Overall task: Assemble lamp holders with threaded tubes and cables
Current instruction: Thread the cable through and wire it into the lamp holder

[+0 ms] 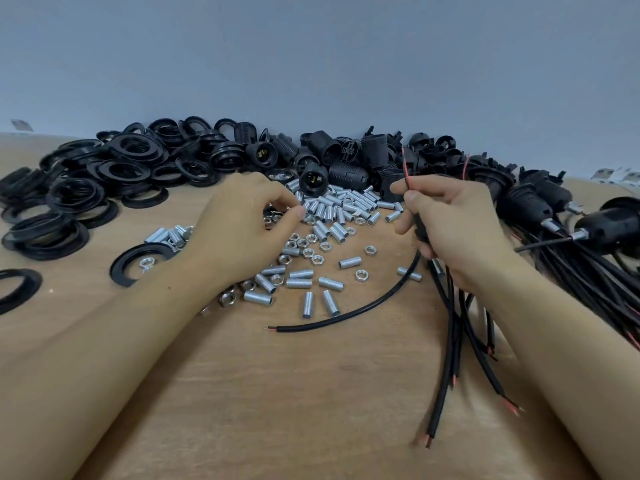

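Lamp holders [341, 157], black and ribbed, lie heaped along the far edge of the wooden table [311, 393], against the grey wall [311, 57]. To their left spreads a large pile of black threaded rings [114, 174], with one ring [138, 263] lying apart nearer in, a nut resting inside it. In front of the holders, at the table's middle, short threaded tubes [341, 209] of bright metal are scattered together with hex nuts [306, 252].

The left hand [242, 230] reaches over this scatter, palm down, its fingers curled with thumb and forefinger drawn together at the tips; whether they pinch a small part cannot be told. The right hand [453, 226] holds a bundle of black cables [450, 317] upright, fingers wrapped round it, and its thumb and forefinger pinch a red inner wire [406, 169] that stands up above the fist. The cables hang down from the hand toward the near edge, their stripped red ends fanned out on the wood. One single cable [349, 311] curves away from the bundle to the left and lies on the table just near the tubes.

On the far right lies a pile of finished holders [540, 202], each with a metal tube and a black cable coming out of it.
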The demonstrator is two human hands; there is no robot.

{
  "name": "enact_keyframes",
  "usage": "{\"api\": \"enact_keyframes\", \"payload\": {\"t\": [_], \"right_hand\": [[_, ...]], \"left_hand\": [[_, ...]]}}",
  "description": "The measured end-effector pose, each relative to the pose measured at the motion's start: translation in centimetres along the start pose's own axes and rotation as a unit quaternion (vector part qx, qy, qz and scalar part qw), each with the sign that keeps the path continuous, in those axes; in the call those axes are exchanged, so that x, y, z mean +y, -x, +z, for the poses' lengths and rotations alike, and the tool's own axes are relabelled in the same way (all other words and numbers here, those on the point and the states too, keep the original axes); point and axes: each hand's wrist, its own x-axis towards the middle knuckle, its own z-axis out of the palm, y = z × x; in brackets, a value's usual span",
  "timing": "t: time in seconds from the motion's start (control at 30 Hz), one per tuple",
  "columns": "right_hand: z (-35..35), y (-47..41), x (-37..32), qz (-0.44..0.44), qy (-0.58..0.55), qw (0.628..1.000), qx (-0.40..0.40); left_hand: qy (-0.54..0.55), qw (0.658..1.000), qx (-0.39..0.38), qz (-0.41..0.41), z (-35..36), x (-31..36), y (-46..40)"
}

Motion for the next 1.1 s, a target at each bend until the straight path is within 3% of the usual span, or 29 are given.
{"api": "enact_keyframes", "payload": {"t": [0.23,0.4,0.57,0.7,0.83,0.97,1.1], "right_hand": [[-0.1,-0.6,1.0,-0.05,0.072,0.994,0.057],[0.1,-0.6,1.5,-0.085,0.106,0.99,0.036],[0.1,-0.3,0.7,-0.139,0.082,0.985,0.067],[-0.3,-0.5,0.3,-0.102,0.021,0.991,0.089],[-0.5,-0.4,0.3,-0.096,0.029,0.992,0.074],[-0.2,-0.4,0.4,-0.064,0.015,0.997,0.029],[0.0,-0.3,0.4,-0.052,0.005,0.998,0.024]], "left_hand": [[0.022,1.0,0.007,0.015,0.2,0.4,0.1],[0.039,0.999,0.007,0.017,0.4,1.3,0.2],[0.068,0.997,0.034,-0.024,1.0,3.2,-0.6],[0.057,0.994,-0.033,-0.083,1.0,2.7,-5.2],[-0.023,0.995,-0.051,-0.082,2.3,1.9,-11.4],[-0.082,0.964,-0.185,-0.173,4.9,1.0,-15.1],[-0.048,0.978,-0.102,-0.176,6.3,0.0,-15.4]]}}
